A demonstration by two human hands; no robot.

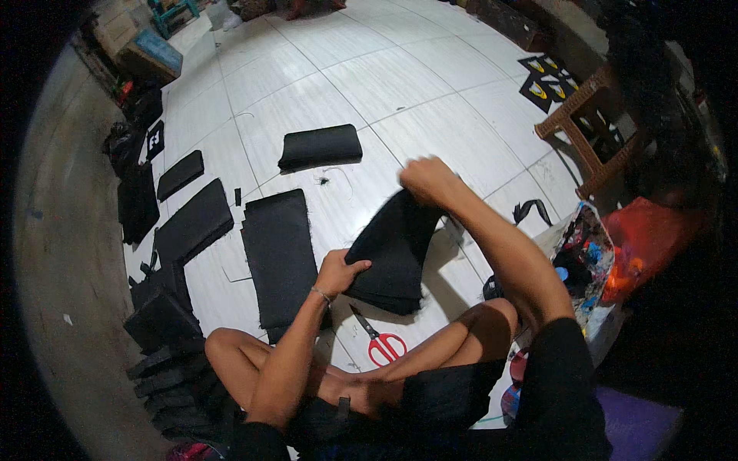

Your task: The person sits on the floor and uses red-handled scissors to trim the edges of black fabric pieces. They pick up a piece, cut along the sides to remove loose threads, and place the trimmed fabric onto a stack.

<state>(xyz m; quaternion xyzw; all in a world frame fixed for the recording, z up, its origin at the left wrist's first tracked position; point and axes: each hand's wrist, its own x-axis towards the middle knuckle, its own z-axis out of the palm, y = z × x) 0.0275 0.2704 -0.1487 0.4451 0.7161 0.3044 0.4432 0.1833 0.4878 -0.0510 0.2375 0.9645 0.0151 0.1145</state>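
Observation:
A stack of black fabric pieces (pixel 396 250) with frayed edges is held up between my two hands, tilted above the floor. My left hand (pixel 342 274) grips its lower left edge, thumb on top. My right hand (pixel 429 181) is closed round the upper end, its fingertips partly hidden. Just below the stack, scissors with red handles (pixel 386 349) lie on the tiles by my folded legs. To the left of my left hand rests a long black fabric pile (pixel 280 257). Farther off lies a folded black fabric bundle (pixel 320 147).
More black fabric stacks (pixel 196 221) line the left side toward the wall. At right stand a brown plastic stool (pixel 565 127), an open bag of coloured scraps (pixel 588 253) and a red plastic bag (pixel 642 238). Black pieces with yellow marks (pixel 550 86) lie at far right.

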